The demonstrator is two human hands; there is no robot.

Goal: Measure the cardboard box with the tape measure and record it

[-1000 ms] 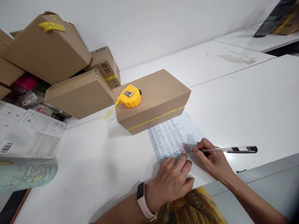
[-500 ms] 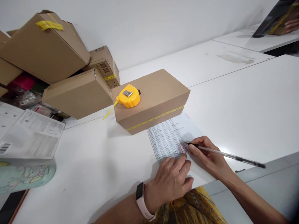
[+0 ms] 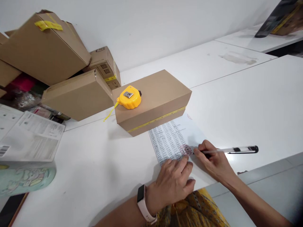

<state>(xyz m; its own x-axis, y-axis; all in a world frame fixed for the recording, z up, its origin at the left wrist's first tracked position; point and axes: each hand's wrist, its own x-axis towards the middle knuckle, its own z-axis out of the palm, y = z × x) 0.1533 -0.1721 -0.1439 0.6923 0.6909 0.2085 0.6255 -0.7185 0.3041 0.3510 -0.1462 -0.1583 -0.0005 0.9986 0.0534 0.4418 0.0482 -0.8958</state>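
Note:
A printed sheet of paper (image 3: 165,138) with dense columns of text and a round red stamp lies on the white table, its far end against or under a cardboard box (image 3: 153,97). My left hand (image 3: 174,178) rests on the sheet's near part, its fingers loosely bent and laid down, with nothing in them. A pink-banded watch (image 3: 144,203) is on that wrist. My right hand (image 3: 213,160) grips a clear pen with a black cap end (image 3: 241,149), its tip low over the paper just right of the stamp. On top of the box sits a yellow tape measure (image 3: 129,97).
Several cardboard boxes (image 3: 47,47) are stacked at the back left. Below them are a white printed package (image 3: 35,138) and a pale green patterned container (image 3: 26,179). The table's near edge runs past my right forearm. At the far right, another person's hand is blurred beside a box.
My right hand has turned the pen so that its back end swings up and left, and its tip has shifted right and down, off the stamp. The left hand stays in place.

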